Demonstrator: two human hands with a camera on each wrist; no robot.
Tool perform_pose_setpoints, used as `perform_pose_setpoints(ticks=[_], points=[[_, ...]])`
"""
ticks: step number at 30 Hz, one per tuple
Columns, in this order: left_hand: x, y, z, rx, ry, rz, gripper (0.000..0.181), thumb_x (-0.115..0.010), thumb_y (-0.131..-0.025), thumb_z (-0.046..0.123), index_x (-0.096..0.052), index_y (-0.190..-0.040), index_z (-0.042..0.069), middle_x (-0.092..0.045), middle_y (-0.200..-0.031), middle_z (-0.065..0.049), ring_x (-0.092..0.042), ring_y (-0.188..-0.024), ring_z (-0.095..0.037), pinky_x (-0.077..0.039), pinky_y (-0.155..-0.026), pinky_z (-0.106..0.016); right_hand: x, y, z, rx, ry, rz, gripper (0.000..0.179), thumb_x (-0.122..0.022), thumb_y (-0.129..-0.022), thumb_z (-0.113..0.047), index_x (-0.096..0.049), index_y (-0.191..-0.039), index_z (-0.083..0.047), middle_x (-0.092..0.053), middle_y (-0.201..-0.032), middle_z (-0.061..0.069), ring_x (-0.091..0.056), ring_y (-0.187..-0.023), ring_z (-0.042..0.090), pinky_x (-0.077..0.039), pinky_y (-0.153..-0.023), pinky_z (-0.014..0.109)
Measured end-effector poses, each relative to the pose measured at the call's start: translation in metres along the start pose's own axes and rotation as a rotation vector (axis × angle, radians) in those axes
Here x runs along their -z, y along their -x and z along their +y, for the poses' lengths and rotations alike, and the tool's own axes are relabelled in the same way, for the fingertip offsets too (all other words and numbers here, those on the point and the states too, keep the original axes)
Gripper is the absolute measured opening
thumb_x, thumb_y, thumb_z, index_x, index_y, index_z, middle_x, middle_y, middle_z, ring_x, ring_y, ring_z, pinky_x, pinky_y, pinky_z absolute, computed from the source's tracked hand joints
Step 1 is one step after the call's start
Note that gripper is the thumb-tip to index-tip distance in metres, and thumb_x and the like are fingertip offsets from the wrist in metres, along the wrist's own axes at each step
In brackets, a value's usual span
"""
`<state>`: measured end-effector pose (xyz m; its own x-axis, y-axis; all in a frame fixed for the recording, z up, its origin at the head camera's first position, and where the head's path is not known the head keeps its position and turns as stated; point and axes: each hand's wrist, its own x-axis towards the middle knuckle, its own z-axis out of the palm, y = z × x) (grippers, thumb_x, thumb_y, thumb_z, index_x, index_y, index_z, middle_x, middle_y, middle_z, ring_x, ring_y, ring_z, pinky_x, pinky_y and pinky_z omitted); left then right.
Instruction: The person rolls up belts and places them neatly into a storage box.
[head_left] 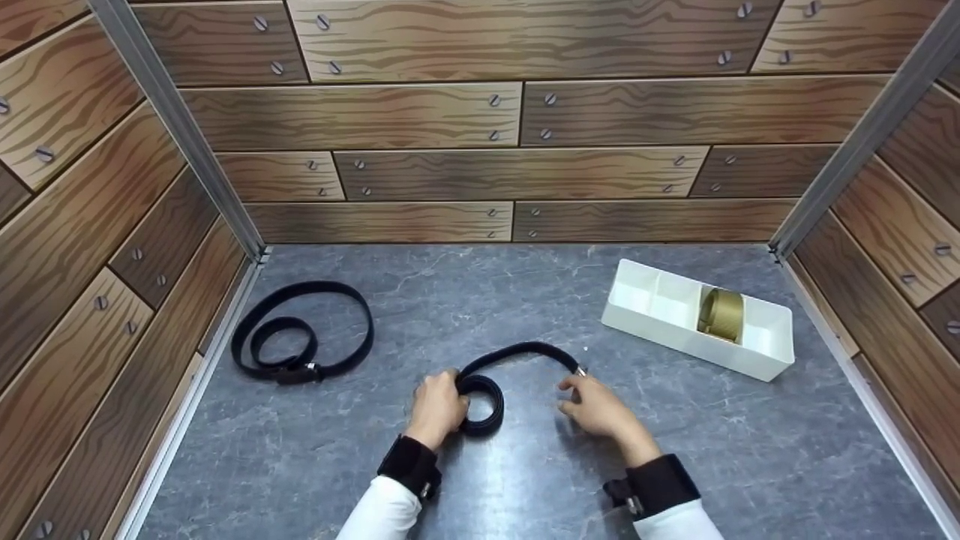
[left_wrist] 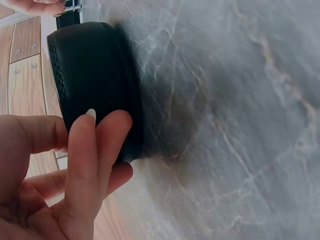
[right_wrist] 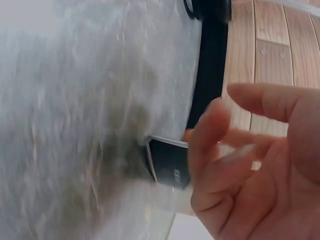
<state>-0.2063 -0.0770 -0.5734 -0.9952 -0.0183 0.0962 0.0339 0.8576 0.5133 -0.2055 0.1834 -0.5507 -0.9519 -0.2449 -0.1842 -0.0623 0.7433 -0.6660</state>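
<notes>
The black belt (head_left: 517,349) lies in the near middle of the table (head_left: 465,300), standing on its edge. Its left part is wound into a coil (head_left: 497,409); from there a free length arcs out on the far side and comes down to the right, ending in a metal-edged buckle (head_left: 581,370).

The left hand (head_left: 437,409) is closed firmly on the left side of the coil, thumb and fingers pressing the strap between them. The right hand (head_left: 600,409) is at the buckle — its thumb stands apart from the loosely bent fingers, which lie right against the buckle. Whether those fingers pinch it, I cannot tell.

Well apart at the left is a second belt (head_left: 367,324), also black, a small ring of it sitting inside a larger loop, with a bit of shiny metal on the near side. At the far right a white tray (head_left: 675,337) sits at a slant, divided into compartments; the third from the left holds a gold roll (head_left: 726,315).

Both forearms come in from the near side — white sleeves (head_left: 384,508), black wristbands (head_left: 409,463). Plank-patterned walls (head_left: 427,174) stand left, right and far.
</notes>
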Motion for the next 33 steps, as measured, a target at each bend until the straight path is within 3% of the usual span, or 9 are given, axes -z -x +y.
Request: perform_pose_setpoints(ticks=[4,7,12,15,17,22,25,29,33], points=[[-0.002,0.002,0.001,-0.034,0.001,0.027,0.015,-0.069,-0.071,0.001,-0.065,-0.086,0.003,-0.069,-0.081,-0.02,-0.067,-0.076,-0.04,-0.051,-0.063,-0.049,0.004,0.005,-0.003,-0.041,-0.023,-0.057,0.033,-0.064,-0.093,-0.011,-0.06,-0.124,0.0,-0.057,-0.079,0.003,-0.057,-0.05,0.018,-0.047,-0.05,0.033],[-0.004,0.002,0.003,-0.051,-0.01,0.049,0.015,-0.067,-0.069,-0.001,-0.065,-0.084,0.002,-0.068,-0.078,-0.021,-0.067,-0.073,-0.041,-0.051,-0.062,-0.049,-0.001,0.006,-0.012,-0.024,0.0,-0.044,0.033,-0.065,-0.093,-0.012,-0.061,-0.123,0.0,-0.06,-0.081,0.002,-0.059,-0.052,0.017,-0.049,-0.051,0.034],[-0.005,0.002,0.006,-0.029,-0.041,0.069,0.014,-0.067,-0.07,-0.001,-0.065,-0.083,0.002,-0.068,-0.077,-0.021,-0.067,-0.071,-0.041,-0.05,-0.06,-0.05,-0.03,0.001,-0.034,0.066,-0.034,-0.066,0.038,-0.064,-0.093,-0.012,-0.057,-0.124,0.009,-0.066,-0.083,0.008,-0.062,-0.055,0.019,-0.053,-0.058,0.036],[-0.006,0.003,0.007,-0.014,-0.056,0.064,0.015,-0.068,-0.072,0.001,-0.066,-0.086,0.002,-0.069,-0.079,-0.021,-0.067,-0.072,-0.04,-0.051,-0.06,-0.049,-0.052,-0.006,-0.047,0.054,-0.145,-0.115,0.045,-0.059,-0.096,-0.014,-0.048,-0.131,0.013,-0.066,-0.075,0.015,-0.063,-0.049,0.023,-0.053,-0.05,0.038],[-0.006,0.003,0.006,-0.015,-0.053,0.055,0.016,-0.069,-0.073,0.003,-0.066,-0.089,0.001,-0.069,-0.081,-0.022,-0.068,-0.073,-0.04,-0.051,-0.06,-0.048,-0.066,-0.012,-0.054,0.049,-0.178,-0.096,0.042,-0.058,-0.098,-0.013,-0.049,-0.129,0.013,-0.065,-0.069,0.016,-0.063,-0.046,0.022,-0.052,-0.045,0.037],[-0.003,0.002,0.0,-0.044,-0.05,0.003,0.022,-0.074,-0.076,0.009,-0.066,-0.094,0.001,-0.069,-0.085,-0.022,-0.067,-0.076,-0.04,-0.052,-0.062,-0.049,-0.085,-0.025,-0.064,0.069,-0.089,0.044,0.021,-0.06,-0.095,-0.006,-0.061,-0.111,0.008,-0.065,-0.069,0.014,-0.06,-0.041,0.012,-0.047,-0.04,0.026],[0.001,0.001,-0.004,-0.064,-0.066,-0.027,0.022,-0.074,-0.077,0.013,-0.065,-0.095,0.003,-0.068,-0.085,-0.021,-0.067,-0.076,-0.039,-0.051,-0.062,-0.049,-0.086,-0.03,-0.066,0.062,-0.057,0.063,0.026,-0.058,-0.092,0.0,-0.06,-0.116,0.01,-0.066,-0.075,0.018,-0.062,-0.043,0.016,-0.049,-0.041,0.028],[0.001,0.001,-0.008,-0.105,-0.071,-0.035,0.013,-0.073,-0.079,0.011,-0.064,-0.086,0.005,-0.068,-0.082,-0.019,-0.067,-0.074,-0.038,-0.051,-0.061,-0.048,-0.084,-0.035,-0.064,0.127,0.084,0.067,0.033,-0.059,-0.089,0.0,-0.064,-0.121,0.004,-0.068,-0.095,0.023,-0.069,-0.069,0.025,-0.055,-0.061,0.037],[-0.002,0.002,-0.01,-0.144,-0.082,-0.019,0.01,-0.071,-0.078,0.008,-0.062,-0.078,0.005,-0.067,-0.078,-0.017,-0.066,-0.071,-0.038,-0.051,-0.059,-0.048,-0.083,-0.037,-0.063,0.217,0.207,0.077,0.032,-0.06,-0.086,-0.002,-0.069,-0.117,-0.004,-0.067,-0.099,0.017,-0.065,-0.089,0.031,-0.053,-0.075,0.043]])
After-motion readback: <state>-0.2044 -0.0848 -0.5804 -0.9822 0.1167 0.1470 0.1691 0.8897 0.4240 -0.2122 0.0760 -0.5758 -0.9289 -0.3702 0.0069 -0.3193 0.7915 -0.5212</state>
